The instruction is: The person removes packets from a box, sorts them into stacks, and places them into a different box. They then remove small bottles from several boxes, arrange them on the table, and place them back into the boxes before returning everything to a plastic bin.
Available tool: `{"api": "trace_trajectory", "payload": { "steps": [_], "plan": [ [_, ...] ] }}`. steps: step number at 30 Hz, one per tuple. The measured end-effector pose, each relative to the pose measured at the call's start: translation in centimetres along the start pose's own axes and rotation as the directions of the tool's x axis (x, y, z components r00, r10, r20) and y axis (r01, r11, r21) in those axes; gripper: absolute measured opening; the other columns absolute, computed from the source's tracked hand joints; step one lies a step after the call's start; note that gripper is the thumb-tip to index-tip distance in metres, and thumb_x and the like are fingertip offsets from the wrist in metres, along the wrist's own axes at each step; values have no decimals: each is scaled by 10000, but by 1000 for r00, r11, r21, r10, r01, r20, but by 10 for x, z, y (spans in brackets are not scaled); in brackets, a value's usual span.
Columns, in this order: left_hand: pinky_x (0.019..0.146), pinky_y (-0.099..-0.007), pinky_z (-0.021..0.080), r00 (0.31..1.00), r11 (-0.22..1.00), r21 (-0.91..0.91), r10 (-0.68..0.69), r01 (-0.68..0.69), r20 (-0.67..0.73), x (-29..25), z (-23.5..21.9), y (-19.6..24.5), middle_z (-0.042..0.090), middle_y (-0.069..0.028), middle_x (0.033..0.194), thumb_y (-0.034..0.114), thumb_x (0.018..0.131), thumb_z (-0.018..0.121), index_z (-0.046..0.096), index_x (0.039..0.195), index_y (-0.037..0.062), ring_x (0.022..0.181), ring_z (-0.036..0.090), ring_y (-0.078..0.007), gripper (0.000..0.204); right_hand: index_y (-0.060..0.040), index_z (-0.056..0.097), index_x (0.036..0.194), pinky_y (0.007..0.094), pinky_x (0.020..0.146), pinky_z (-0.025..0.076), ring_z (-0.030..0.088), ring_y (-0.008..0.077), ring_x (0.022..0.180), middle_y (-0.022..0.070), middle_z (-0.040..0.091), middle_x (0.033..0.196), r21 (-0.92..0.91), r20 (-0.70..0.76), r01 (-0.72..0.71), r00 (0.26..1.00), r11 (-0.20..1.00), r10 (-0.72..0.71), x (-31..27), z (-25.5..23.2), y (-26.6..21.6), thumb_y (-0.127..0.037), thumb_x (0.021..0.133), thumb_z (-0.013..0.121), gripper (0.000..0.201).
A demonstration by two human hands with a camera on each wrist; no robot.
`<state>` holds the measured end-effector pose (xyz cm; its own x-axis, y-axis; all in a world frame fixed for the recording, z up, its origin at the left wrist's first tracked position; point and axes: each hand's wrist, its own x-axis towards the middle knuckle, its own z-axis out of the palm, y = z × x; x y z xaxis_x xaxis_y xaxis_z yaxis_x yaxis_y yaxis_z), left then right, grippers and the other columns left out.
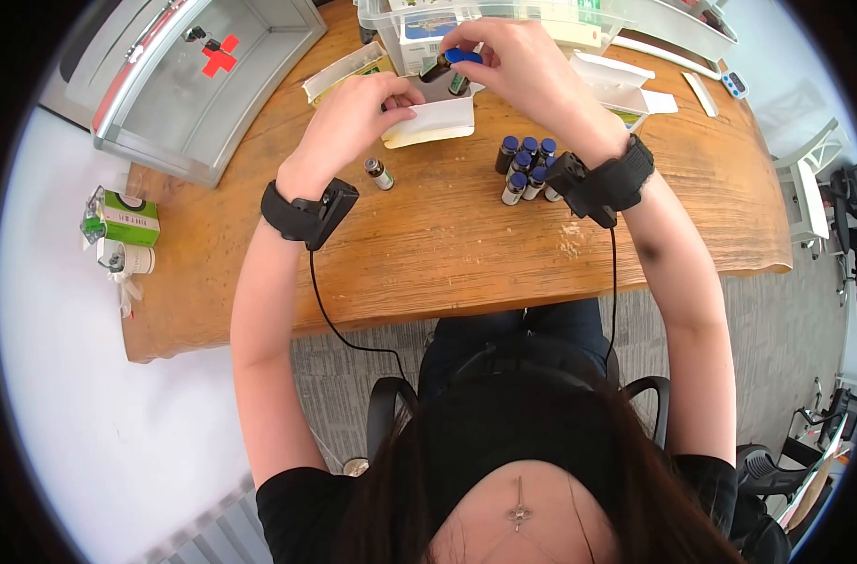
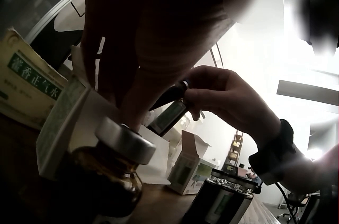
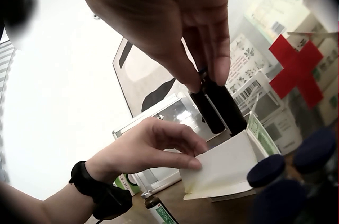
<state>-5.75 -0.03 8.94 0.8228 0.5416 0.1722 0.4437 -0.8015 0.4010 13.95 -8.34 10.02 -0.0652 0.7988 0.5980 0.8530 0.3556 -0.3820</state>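
Observation:
My left hand (image 1: 353, 115) grips the near wall of an open white carton (image 1: 433, 124), with the thumb outside and the fingertips inside. Over the carton's mouth, my right hand (image 1: 534, 73) pinches two small dark glass bottles by their blue-capped tops. In the right wrist view the two bottles (image 3: 225, 108) hang side by side, their lower ends at the opening. Close to my left wrist, a single brown bottle (image 1: 379, 175) with a silver top stands on the table. A cluster of several blue-capped bottles (image 1: 516, 180) stands below my right hand.
A yellowish carton (image 1: 348, 73) lies behind my left hand, and another opened carton (image 1: 624, 99) sits at the right. At the back is a clear plastic bin holding boxes (image 1: 428, 33). A cabinet with a red cross (image 1: 220, 56) stands left; a green box (image 1: 130, 218) is at the table's left edge.

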Motion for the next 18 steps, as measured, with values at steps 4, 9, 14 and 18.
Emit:
{"api": "trace_trajectory", "payload": {
  "steps": [4, 9, 14, 18],
  "plan": [
    [733, -304, 480, 1000, 1000, -23, 20, -20, 3, 1, 2, 1, 655, -99, 852, 105, 830, 631, 665, 963, 10, 797, 619, -208, 167, -54, 664, 1001, 313, 635, 499, 595, 214, 662, 110, 652, 789, 8, 78, 7, 997, 1000, -8, -2, -1, 3, -98, 796, 668, 209],
    [761, -297, 493, 998, 991, -130, 28, -22, 50, 1, 1, 7, 665, -87, 882, 103, 849, 616, 668, 967, 20, 831, 628, -200, 153, -45, 684, 934, 333, 693, 536, 660, 233, 760, 109, 679, 817, -64, 129, 124, 985, 990, -114, -10, 9, 9, -84, 784, 678, 155],
    [776, -293, 495, 999, 986, -162, 47, -41, 28, 3, -4, 1, 653, -74, 959, 98, 854, 609, 653, 1014, 33, 892, 621, -192, 178, -25, 681, 927, 369, 766, 537, 652, 284, 836, 145, 670, 864, -130, 224, 135, 969, 982, -104, -12, 10, 8, -70, 791, 653, 146],
    [772, -310, 491, 986, 988, -21, 150, -152, -74, 5, -5, -4, 633, -55, 1005, 75, 835, 609, 643, 1046, 54, 920, 607, -201, 215, -20, 681, 924, 369, 765, 535, 649, 286, 849, 148, 667, 871, -141, 215, 134, 971, 981, -102, -13, 13, 10, -65, 789, 653, 146]
  ]
}}
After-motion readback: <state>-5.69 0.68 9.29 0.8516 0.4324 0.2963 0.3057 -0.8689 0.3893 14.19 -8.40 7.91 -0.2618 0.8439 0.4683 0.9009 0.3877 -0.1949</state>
